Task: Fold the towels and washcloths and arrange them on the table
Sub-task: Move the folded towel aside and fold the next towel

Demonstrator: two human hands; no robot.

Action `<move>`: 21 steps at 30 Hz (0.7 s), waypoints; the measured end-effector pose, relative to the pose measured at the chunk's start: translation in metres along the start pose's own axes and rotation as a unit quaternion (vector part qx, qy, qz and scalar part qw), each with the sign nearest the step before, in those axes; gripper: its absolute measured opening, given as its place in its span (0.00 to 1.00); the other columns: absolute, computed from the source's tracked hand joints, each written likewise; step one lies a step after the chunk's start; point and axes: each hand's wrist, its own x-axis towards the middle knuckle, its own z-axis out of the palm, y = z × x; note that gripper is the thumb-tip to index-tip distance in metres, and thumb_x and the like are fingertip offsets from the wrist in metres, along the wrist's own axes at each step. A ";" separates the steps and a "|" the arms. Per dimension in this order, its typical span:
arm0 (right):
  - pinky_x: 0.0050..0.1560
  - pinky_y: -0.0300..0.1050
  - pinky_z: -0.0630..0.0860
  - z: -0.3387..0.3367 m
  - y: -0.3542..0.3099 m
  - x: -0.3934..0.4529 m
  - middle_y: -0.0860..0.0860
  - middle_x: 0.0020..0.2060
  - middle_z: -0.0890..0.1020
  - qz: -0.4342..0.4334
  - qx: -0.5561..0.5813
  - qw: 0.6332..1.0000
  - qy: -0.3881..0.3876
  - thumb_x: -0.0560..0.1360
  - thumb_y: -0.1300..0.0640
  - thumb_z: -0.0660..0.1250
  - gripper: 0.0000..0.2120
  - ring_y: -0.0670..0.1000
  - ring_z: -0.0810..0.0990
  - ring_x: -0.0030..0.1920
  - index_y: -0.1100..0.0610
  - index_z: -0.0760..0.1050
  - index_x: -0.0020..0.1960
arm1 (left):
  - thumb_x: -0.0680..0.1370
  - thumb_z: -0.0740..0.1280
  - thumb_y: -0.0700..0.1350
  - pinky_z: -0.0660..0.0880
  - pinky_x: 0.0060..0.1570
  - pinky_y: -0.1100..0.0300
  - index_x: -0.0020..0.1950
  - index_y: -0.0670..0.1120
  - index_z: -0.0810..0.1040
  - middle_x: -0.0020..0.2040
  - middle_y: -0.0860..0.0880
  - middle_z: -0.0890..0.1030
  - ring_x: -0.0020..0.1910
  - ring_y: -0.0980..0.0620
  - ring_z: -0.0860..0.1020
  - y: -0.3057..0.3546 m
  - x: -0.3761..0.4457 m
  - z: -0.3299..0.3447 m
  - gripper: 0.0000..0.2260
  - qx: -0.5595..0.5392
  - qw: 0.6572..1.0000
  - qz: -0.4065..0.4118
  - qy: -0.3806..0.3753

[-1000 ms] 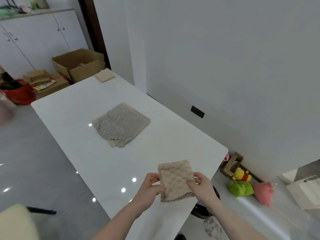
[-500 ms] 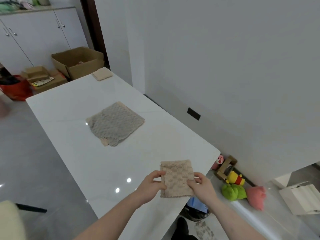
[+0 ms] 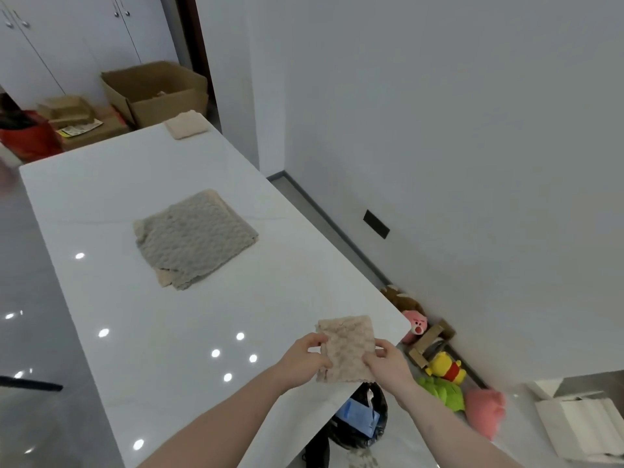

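Barely shifted, folded washcloth point(image 3: 346, 349) pinched by left hand point(image 3: 304, 359) and right hand point(image 3: 388, 364) over bench point(image 3: 169, 332) near corner; folding apparently finished, next needing setting down flat.

Cloths: three — one beige washcloth point(image 3: 347, 349), held; one grey towel point(image 3: 196, 236) with beige edges showing beneath; one folded cream cloth point(image 3: 185, 128) at the far end. Table point(image 3: 101, 204): one. Hands: two. Cardboard boxes: several. Plush toys: several.

Around the glossy white table point(image 3: 101, 204), grey floor tiles point(image 3: 40, 417) mirror ceiling lights, white cabinets point(image 3: 67, 35) stand beyond its far end, and a plain grey wall point(image 3: 456, 130) runs along its right.
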 end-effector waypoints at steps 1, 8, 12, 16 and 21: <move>0.53 0.52 0.83 -0.004 -0.002 0.009 0.49 0.48 0.85 0.003 0.000 1.000 0.003 0.76 0.58 0.68 0.16 0.51 0.85 0.48 0.50 0.75 0.63 | 0.74 0.72 0.43 0.68 0.59 0.62 0.74 0.53 0.71 0.71 0.54 0.71 0.67 0.54 0.71 0.004 0.011 0.006 0.28 -0.001 1.000 -0.001 0.001; 0.60 0.54 0.80 -0.020 -0.005 0.064 0.48 0.55 0.82 -0.003 -0.019 0.999 0.029 0.77 0.58 0.67 0.25 0.53 0.82 0.54 0.53 0.70 0.73 | 0.68 0.72 0.47 0.74 0.50 0.62 0.75 0.53 0.70 0.73 0.53 0.71 0.64 0.50 0.77 0.032 0.070 0.023 0.35 -0.002 0.999 -0.003 0.032; 0.66 0.50 0.74 -0.030 -0.005 0.075 0.53 0.73 0.73 -0.040 -0.125 0.991 0.014 0.79 0.54 0.67 0.34 0.57 0.75 0.69 0.52 0.58 0.81 | 0.75 0.69 0.44 0.76 0.52 0.61 0.74 0.52 0.70 0.69 0.53 0.74 0.60 0.52 0.77 0.035 0.087 0.022 0.27 0.047 0.997 -0.015 0.058; 0.75 0.49 0.64 -0.028 0.010 0.078 0.53 0.80 0.57 -0.115 -0.296 0.948 -0.031 0.79 0.57 0.64 0.35 0.57 0.61 0.78 0.50 0.54 0.82 | 0.79 0.68 0.52 0.73 0.60 0.61 0.77 0.49 0.67 0.74 0.48 0.69 0.67 0.49 0.74 0.015 0.088 0.021 0.27 0.135 0.987 -0.047 0.072; 0.79 0.49 0.58 -0.003 0.008 0.074 0.50 0.82 0.52 -0.181 -0.378 0.906 -0.065 0.79 0.55 0.63 0.32 0.55 0.53 0.80 0.47 0.58 0.82 | 0.78 0.65 0.44 0.68 0.69 0.60 0.78 0.49 0.66 0.78 0.48 0.64 0.75 0.48 0.67 -0.006 0.071 0.012 0.27 0.174 0.979 -0.070 0.079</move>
